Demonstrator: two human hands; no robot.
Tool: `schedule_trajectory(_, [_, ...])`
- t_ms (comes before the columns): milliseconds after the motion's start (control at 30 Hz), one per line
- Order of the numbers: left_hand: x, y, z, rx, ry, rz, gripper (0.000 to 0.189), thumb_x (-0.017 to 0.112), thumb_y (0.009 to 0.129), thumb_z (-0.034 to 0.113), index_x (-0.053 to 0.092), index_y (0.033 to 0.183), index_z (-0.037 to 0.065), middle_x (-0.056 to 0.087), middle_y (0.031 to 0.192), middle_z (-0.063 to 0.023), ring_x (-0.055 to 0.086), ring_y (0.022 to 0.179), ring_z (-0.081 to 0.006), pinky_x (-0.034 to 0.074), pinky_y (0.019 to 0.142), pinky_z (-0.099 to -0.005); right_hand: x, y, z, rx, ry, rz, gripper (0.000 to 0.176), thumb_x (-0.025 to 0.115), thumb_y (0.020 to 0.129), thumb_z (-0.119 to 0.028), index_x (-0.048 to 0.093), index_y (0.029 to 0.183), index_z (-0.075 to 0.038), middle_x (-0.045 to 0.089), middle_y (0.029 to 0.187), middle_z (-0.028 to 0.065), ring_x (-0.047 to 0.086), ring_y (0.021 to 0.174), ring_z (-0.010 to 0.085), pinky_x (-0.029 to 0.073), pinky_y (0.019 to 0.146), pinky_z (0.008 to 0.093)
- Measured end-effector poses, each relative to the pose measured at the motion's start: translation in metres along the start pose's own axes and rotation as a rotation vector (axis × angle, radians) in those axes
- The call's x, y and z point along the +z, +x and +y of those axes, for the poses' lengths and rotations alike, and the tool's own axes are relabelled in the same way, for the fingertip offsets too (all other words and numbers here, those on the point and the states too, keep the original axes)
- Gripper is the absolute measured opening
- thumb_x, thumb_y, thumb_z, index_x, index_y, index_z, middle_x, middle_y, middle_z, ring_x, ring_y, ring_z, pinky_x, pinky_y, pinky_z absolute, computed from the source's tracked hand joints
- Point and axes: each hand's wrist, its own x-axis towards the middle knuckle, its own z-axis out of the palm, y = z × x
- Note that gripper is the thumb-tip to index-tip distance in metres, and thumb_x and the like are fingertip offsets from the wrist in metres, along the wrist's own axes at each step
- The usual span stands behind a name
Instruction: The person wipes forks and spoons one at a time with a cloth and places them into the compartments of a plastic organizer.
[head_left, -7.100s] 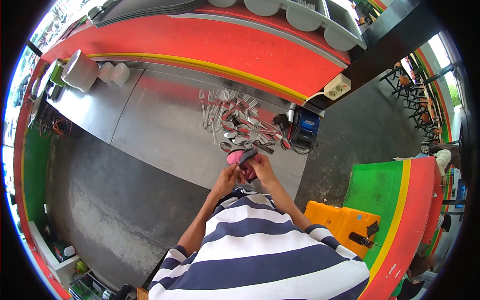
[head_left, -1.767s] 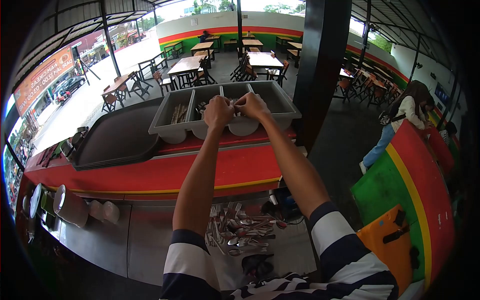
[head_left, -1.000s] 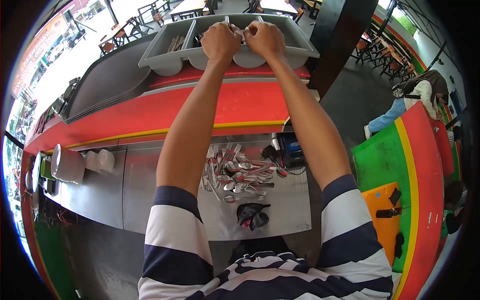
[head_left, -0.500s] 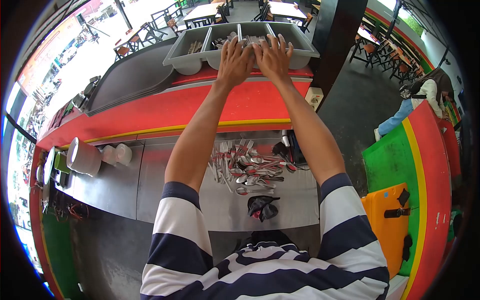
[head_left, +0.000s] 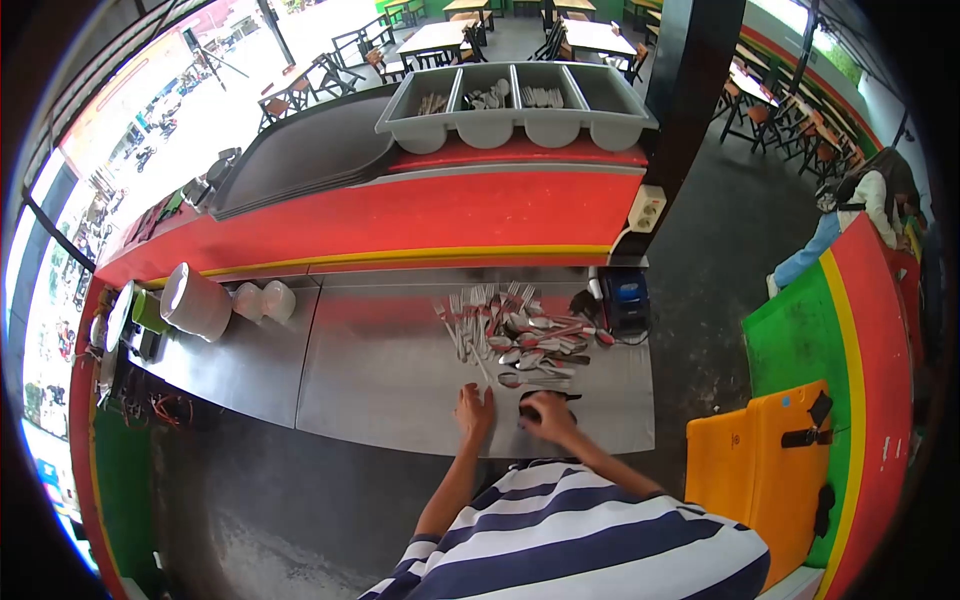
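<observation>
On the steel counter, my left hand [head_left: 475, 412] rests with its fingers stretched forward, holding nothing. To its right, my right hand [head_left: 548, 415] has its fingers curled over a small black crumpled bundle [head_left: 530, 402], most of which the hand hides. Just beyond both hands lies a loose pile of metal spoons and forks [head_left: 525, 335]. The forks mostly lie at the left and back of the pile, spoons at the middle and right. A grey cutlery tray [head_left: 455, 130] stands on the red ledge; cutlery shows in three compartments, none in the rightmost.
Dark serving trays [head_left: 300, 150] lie stacked left of the cutlery tray. A white tub [head_left: 197, 302] and clear plastic containers [head_left: 265, 300] stand at the counter's left. A blue-black device [head_left: 627, 300] sits beside the cutlery. A yellow case [head_left: 750, 480] and a seated person [head_left: 850, 215] are at right.
Both hands have come back from the cutlery tray to the near edge of the counter. My right hand is now on the black bundle. The view has shifted slightly.
</observation>
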Motion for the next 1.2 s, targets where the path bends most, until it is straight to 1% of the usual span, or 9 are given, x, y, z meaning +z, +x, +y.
schedule_trajectory(167, [0.013, 0.012, 0.026, -0.140, 0.186, 0.012, 0.037, 0.064, 0.088, 0.040, 0.056, 0.109, 0.011, 0.063, 0.109, -0.0070, 0.061, 0.103, -0.0274, 0.039, 0.085, -0.0484, 0.011, -0.016, 0.015, -0.030, 0.010, -0.110, 0.067, 0.076, 0.073, -0.034, 0.051, 0.133, -0.019, 0.044, 0.137, 0.0071, 0.038, 0.129, 0.0327, 0.030, 0.106, 0.0492])
schedule_trajectory(367, [0.050, 0.036, 0.013, -0.230, 0.286, 0.027, 0.027, 0.061, 0.092, 0.035, 0.056, 0.105, 0.012, 0.063, 0.108, -0.0070, 0.061, 0.103, -0.0270, 0.038, 0.085, -0.0484, -0.011, -0.034, 0.022, 0.062, -0.132, -0.135, 0.068, 0.078, 0.072, -0.036, 0.051, 0.132, -0.019, 0.044, 0.136, 0.0115, 0.040, 0.127, 0.0350, 0.036, 0.105, 0.0515])
schedule_trajectory(600, [0.034, 0.039, 0.007, -0.285, 0.335, -0.168, 0.026, 0.058, 0.093, 0.031, 0.058, 0.105, 0.008, 0.065, 0.110, -0.0110, 0.062, 0.107, -0.0302, 0.041, 0.090, -0.0513, -0.004, -0.037, 0.051, 0.031, 0.007, -0.066, 0.062, 0.079, 0.072, -0.024, 0.054, 0.129, -0.016, 0.054, 0.127, 0.0150, 0.051, 0.117, 0.0350, 0.044, 0.100, 0.0431])
schedule_trajectory(700, [0.042, 0.040, -0.019, -0.170, 0.227, -0.094, 0.024, 0.055, 0.096, 0.029, 0.058, 0.102, 0.006, 0.068, 0.098, -0.0128, 0.067, 0.091, -0.0283, 0.051, 0.073, -0.0458, -0.012, -0.024, 0.069, 0.149, 0.316, -0.093, 0.058, 0.079, 0.075, -0.023, 0.055, 0.126, -0.011, 0.060, 0.120, 0.0137, 0.057, 0.112, 0.0283, 0.045, 0.098, 0.0383])
schedule_trajectory(800, [0.031, 0.015, 0.000, -0.211, -0.287, -0.011, 0.021, 0.053, 0.099, 0.025, 0.056, 0.097, 0.005, 0.066, 0.077, -0.0111, 0.066, 0.067, -0.0217, 0.050, 0.051, -0.0374, -0.035, -0.013, 0.068, 0.279, 0.714, -0.176, 0.055, 0.078, 0.079, -0.027, 0.056, 0.125, -0.006, 0.063, 0.118, 0.0104, 0.060, 0.108, 0.0208, 0.045, 0.096, 0.0332])
schedule_trajectory(900, [0.017, -0.020, 0.051, -0.287, -0.773, -0.092, 0.020, 0.052, 0.101, 0.022, 0.054, 0.093, 0.004, 0.059, 0.064, -0.0066, 0.059, 0.055, -0.0134, 0.045, 0.043, -0.0307, -0.065, -0.011, 0.040, 0.271, 0.932, -0.146, 0.054, 0.077, 0.083, -0.029, 0.055, 0.124, -0.002, 0.063, 0.114, 0.0076, 0.058, 0.106, 0.0144, 0.045, 0.093, 0.0288])
schedule_trajectory(1033, [0.040, -0.063, 0.091, -0.141, -0.699, -0.301, 0.012, 0.053, 0.098, 0.012, 0.057, 0.102, 0.002, 0.058, 0.065, -0.0045, 0.054, 0.057, -0.0099, 0.041, 0.049, -0.0269, -0.058, -0.005, 0.035, 0.318, 1.014, -0.106, 0.051, 0.076, 0.085, -0.034, 0.058, 0.122, -0.004, 0.064, 0.110, 0.0049, 0.060, 0.097, 0.0136, 0.045, 0.089, 0.0281])
schedule_trajectory(1133, [0.056, -0.078, 0.111, 0.141, -0.667, -0.195, 0.013, 0.052, 0.094, 0.005, 0.059, 0.104, 0.001, 0.060, 0.067, -0.0051, 0.055, 0.061, -0.0129, 0.043, 0.055, -0.0288, -0.054, -0.005, 0.036, 0.433, 1.091, -0.073, 0.039, 0.075, 0.086, -0.034, 0.064, 0.110, -0.006, 0.065, 0.101, 0.0007, 0.058, 0.090, 0.0113, 0.046, 0.084, 0.0277])
schedule_trajectory(1200, [0.040, -0.078, 0.123, 0.043, -0.616, -0.317, 0.013, 0.051, 0.093, 0.003, 0.060, 0.102, 0.001, 0.062, 0.070, -0.0064, 0.057, 0.064, -0.0153, 0.045, 0.059, -0.0311, -0.064, -0.006, 0.033, 0.458, 1.109, -0.071, 0.035, 0.075, 0.086, -0.033, 0.066, 0.106, -0.006, 0.065, 0.097, -0.0006, 0.058, 0.089, 0.0110, 0.046, 0.083, 0.0277])
